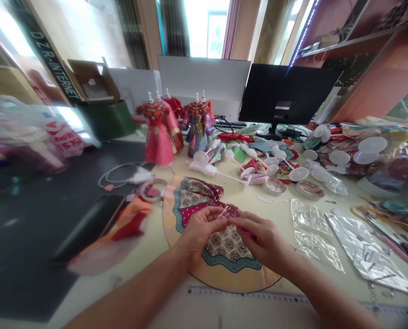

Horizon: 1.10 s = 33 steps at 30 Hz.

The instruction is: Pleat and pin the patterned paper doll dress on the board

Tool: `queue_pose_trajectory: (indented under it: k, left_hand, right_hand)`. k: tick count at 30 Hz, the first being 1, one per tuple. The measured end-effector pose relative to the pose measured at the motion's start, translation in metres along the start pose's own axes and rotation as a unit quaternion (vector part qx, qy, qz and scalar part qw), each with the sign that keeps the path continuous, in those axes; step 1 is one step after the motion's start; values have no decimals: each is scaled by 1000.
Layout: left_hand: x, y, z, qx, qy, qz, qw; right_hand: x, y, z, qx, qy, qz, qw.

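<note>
Patterned round fabric (231,256) with a teal scalloped border and a pale yellow edge lies spread on the table, its gathered maroon part (233,209) by my fingertips. My left hand (202,230) is over the fabric, fingers pinched at a thin whitish strand (224,211). Close against it, my right hand (264,235) has its thumb and fingers together, with something small and bright pink (252,235) partly hidden under them. What the right fingertips grip is too small to make out.
Small dressed mannequins (158,137) stand behind the fabric, before a black monitor (286,93). A tape roll (153,189) and black phone (90,226) lie left. Clear plastic bags (315,235) lie right; a ruler (248,293) runs along the front. White stands and cloth scraps fill the back.
</note>
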<state>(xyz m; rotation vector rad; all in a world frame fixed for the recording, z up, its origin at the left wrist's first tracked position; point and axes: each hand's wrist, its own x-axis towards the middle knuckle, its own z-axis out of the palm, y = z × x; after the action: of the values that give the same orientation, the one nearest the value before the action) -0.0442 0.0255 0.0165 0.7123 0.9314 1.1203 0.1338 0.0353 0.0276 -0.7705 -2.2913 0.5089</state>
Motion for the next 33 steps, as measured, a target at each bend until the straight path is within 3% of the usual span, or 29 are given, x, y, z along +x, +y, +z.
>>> queue_pose_trajectory:
  k: [4, 13, 19, 27, 33]
  left_hand:
    - [-1, 3, 2, 20, 5, 5, 1000]
    - [-1, 4, 4, 54, 8, 25, 998]
    - [-1, 6, 6, 78, 37, 23, 996]
    - [-2, 6, 6, 119, 41, 30, 992]
    - [-2, 6, 5, 126, 31, 34, 991]
  right_hand:
    - [0, -2, 0, -24, 1, 0, 1000]
    - [3, -2, -13, -36, 92, 82, 992]
    - [1, -3, -23, -79, 132, 61, 986]
    - [-1, -9, -20, 115, 200, 14, 973]
    - [-1, -15, -18, 134, 208, 14, 969]
